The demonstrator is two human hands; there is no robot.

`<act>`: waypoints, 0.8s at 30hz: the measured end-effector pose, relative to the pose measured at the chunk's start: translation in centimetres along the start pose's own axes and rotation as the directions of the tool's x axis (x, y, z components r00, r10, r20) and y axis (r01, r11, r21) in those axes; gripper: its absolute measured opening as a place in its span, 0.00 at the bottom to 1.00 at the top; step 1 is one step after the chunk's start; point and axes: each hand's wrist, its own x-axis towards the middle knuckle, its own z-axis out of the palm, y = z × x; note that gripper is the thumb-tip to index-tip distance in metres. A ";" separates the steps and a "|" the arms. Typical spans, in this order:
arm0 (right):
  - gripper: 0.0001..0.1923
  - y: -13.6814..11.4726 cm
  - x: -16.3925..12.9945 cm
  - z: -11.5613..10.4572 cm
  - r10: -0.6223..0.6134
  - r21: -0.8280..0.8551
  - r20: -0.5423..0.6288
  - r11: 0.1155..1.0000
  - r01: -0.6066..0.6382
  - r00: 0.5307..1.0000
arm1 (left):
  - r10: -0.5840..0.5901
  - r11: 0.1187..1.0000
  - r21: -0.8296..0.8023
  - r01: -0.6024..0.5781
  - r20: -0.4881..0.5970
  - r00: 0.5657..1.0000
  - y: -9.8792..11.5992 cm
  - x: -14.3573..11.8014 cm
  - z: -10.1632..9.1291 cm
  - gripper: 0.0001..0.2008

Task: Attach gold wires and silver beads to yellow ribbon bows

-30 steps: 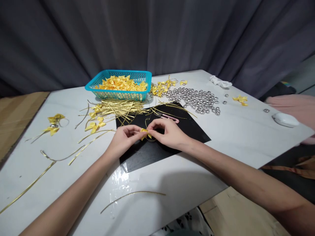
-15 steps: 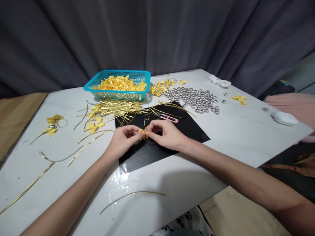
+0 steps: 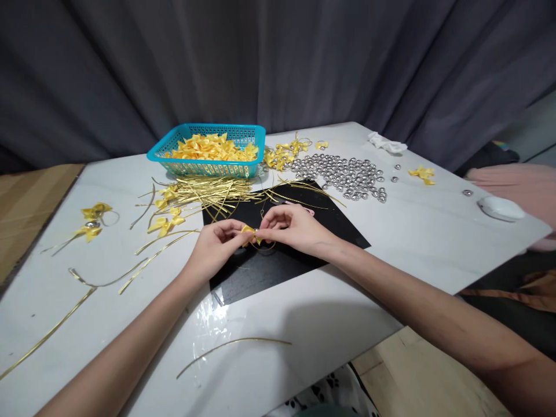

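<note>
Over the black mat (image 3: 278, 266), my left hand (image 3: 215, 246) pinches a small yellow ribbon flower (image 3: 248, 231) between thumb and fingertips. My right hand (image 3: 293, 229) meets it from the other side, its thumb and finger closed at the flower's edge. A thin gold wire (image 3: 266, 248) loops down below the fingers, and a bit of it stands up above them. Something small and shiny shows at the flower's middle, partly covered by the fingertips. Behind my right hand lies a pink-handled tool (image 3: 309, 211), mostly hidden.
A blue basket (image 3: 208, 169) of yellow ribbon pieces stands at the back. Gold wire strips (image 3: 212, 191) lie before it, silver beads (image 3: 347, 174) to its right. Finished-looking yellow flowers (image 3: 93, 223) lie left. A white computer mouse (image 3: 500, 207) and crumpled tissue (image 3: 386, 143) are at right.
My right hand has shifted slightly up and right, now covering most of the pink-handled tool. The yellow flower has turned a little between the fingers, and more of the wire loop shows.
</note>
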 end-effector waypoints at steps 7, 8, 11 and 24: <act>0.10 0.3 -0.1 0.1 0.090 0.082 0.041 0.992 -0.093 0.995 | -0.010 1.000 0.002 0.010 -0.019 1.000 0.2 0.0 0.1 0.12; 0.10 0.3 0.0 0.1 0.073 0.082 0.050 0.994 -0.077 0.996 | -0.013 1.000 0.000 0.013 -0.020 1.000 0.2 -0.1 0.1 0.12; 0.11 0.4 0.1 0.0 0.038 0.062 0.060 0.997 -0.042 0.997 | -0.027 1.000 -0.006 0.027 -0.023 0.999 0.2 -0.1 0.1 0.12; 0.04 0.6 -0.6 -0.2 -0.491 -0.506 0.154 0.706 0.495 0.857 | -0.028 0.999 -0.043 0.027 -0.009 1.000 0.2 0.2 -0.2 0.08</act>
